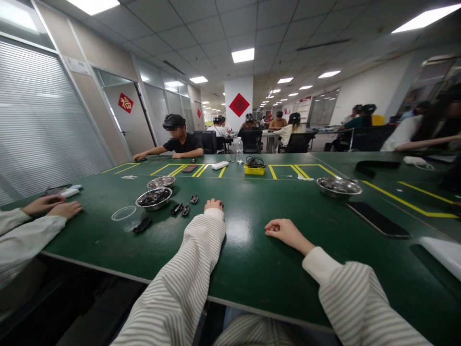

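Observation:
My left hand (213, 205) rests far out on the green table (248, 269), its fingers curled. A dark edge shows beside them, but what they close on is mostly hidden. My right hand (288, 234) lies nearer and to the right, pinching a small orange piece (267, 229) between thumb and fingers. Left of my left hand lie several small black parts (185, 210), and further left a black piece (142, 225). Behind these stands a metal bowl (154, 206) filled with dark parts, touching or close to a second metal bowl (161, 181).
A clear plastic container (124, 214) sits at left, near another person's hands (65, 209). To the right are a metal bowl (339, 194), a black phone (377, 219) and a white object (444, 254). Further back stand a yellow box of cables (254, 170) and a bottle (239, 150).

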`<state>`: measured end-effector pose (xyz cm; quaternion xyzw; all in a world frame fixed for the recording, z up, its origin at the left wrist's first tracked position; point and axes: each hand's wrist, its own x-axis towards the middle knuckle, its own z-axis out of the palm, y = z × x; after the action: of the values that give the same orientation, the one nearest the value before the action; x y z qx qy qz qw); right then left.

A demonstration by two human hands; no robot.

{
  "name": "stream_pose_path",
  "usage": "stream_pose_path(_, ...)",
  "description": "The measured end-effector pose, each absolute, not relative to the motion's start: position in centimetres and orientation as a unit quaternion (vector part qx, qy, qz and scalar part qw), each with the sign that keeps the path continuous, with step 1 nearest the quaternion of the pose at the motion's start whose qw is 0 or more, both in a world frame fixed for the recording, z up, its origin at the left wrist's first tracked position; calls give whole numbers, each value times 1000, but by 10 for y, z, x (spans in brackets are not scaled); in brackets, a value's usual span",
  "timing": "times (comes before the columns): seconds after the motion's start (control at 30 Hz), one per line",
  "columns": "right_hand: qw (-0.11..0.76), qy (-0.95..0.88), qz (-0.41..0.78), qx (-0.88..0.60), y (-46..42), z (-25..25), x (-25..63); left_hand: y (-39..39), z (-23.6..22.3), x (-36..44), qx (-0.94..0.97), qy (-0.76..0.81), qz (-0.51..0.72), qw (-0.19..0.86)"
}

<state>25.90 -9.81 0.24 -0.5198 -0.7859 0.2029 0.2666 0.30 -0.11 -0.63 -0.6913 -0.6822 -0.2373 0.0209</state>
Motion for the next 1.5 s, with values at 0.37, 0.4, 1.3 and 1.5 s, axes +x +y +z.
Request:
stream_pose_path(0.37,280,-806,160,-497,-96,-1,260,-27,-17,55,-858,-478,-189,-20)
stream_pose_path(0.4,277,-808,158,-495,-96,-1,261,-31,-17,59,-867,-460,-189,-24)
stream_pose_path(1.3,388,-779,162,-465,-104,7,255,-70,-4,84,-879,-383,-269,-95)
stream_pose_path(1.5,381,-783,160,-465,-105,8,254,-69,-4,84,-878,-385,-266,-98)
